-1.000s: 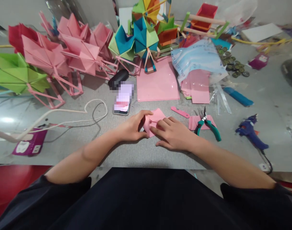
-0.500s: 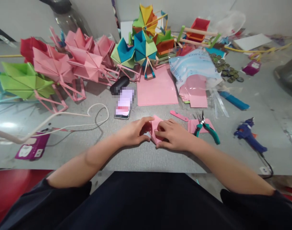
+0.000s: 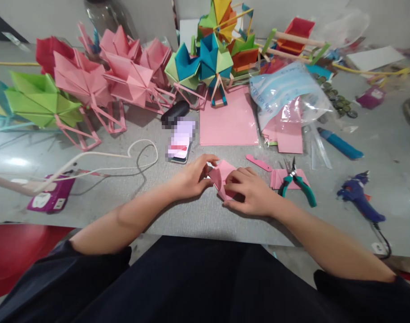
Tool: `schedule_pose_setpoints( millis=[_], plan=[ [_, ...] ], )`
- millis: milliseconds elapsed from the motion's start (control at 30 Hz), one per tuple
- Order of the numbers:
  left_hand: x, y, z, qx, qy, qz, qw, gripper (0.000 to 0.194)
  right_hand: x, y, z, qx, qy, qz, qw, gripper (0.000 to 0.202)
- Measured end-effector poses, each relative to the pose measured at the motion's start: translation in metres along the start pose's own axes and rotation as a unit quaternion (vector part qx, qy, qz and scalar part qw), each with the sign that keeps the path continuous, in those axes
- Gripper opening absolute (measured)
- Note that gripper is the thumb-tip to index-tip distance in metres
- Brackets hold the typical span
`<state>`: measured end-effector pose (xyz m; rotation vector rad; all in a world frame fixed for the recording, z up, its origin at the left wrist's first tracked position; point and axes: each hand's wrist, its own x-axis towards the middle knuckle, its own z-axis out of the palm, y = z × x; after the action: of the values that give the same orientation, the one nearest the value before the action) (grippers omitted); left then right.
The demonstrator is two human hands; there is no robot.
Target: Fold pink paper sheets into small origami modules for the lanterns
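Observation:
A folded piece of pink paper [image 3: 222,169] stands partly opened on the table between my two hands. My left hand [image 3: 195,177] curves around its left edge, index finger at the top and thumb lower down. From the other side my right hand [image 3: 251,191] grips the paper, with bent fingers against its face and the thumb low at its bottom edge. Its right part is hidden behind those fingers. Close by on the right lie teal-handled pliers [image 3: 304,190], resting over small folded pink papers [image 3: 277,178], and a flat pink tool [image 3: 258,162].
Folded-paper wheel models [image 3: 127,85] line the back left. A phone [image 3: 182,140], a pink paper stack [image 3: 228,123] and a plastic bag [image 3: 278,94] lie ahead. At right are a blue cutter [image 3: 341,143] and a glue gun [image 3: 359,197]. A cable [image 3: 100,157] crosses the left.
The view has shifted slightly, so most things appear farther right. The pink paper looks more spread open between my hands, which keep about the same places around it.

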<state>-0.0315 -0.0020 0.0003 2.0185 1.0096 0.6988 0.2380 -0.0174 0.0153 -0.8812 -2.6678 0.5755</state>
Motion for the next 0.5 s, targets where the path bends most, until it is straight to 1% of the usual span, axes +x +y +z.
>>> schedule_pose_setpoints(
  millis=[67, 133, 200, 300, 367, 500],
  plan=[
    [0.001, 0.0, -0.002, -0.034, -0.033, -0.005, 0.999, 0.063, -0.001, 0.002, -0.002, 0.01, 0.0, -0.009, 1.0, 0.029],
    [0.003, 0.001, -0.005, -0.042, -0.071, 0.003, 0.997, 0.053, -0.002, 0.003, -0.004, 0.016, -0.008, -0.015, 1.0, 0.028],
    [0.005, 0.002, -0.008, -0.023, -0.097, 0.025, 0.995, 0.043, -0.003, 0.003, -0.005, 0.021, -0.02, -0.02, 0.999, 0.028],
    [0.006, 0.004, -0.011, 0.009, -0.125, 0.05, 0.991, 0.044, -0.003, 0.003, -0.005, 0.027, -0.032, -0.033, 0.999, 0.028],
    [0.007, 0.004, -0.012, 0.017, -0.133, 0.047, 0.99, 0.046, -0.003, 0.002, -0.005, 0.028, -0.037, -0.041, 0.998, 0.025],
    [0.006, 0.003, -0.013, 0.024, -0.132, 0.025, 0.991, 0.04, -0.002, 0.003, -0.005, 0.026, -0.043, -0.05, 0.998, 0.023]
  ],
)
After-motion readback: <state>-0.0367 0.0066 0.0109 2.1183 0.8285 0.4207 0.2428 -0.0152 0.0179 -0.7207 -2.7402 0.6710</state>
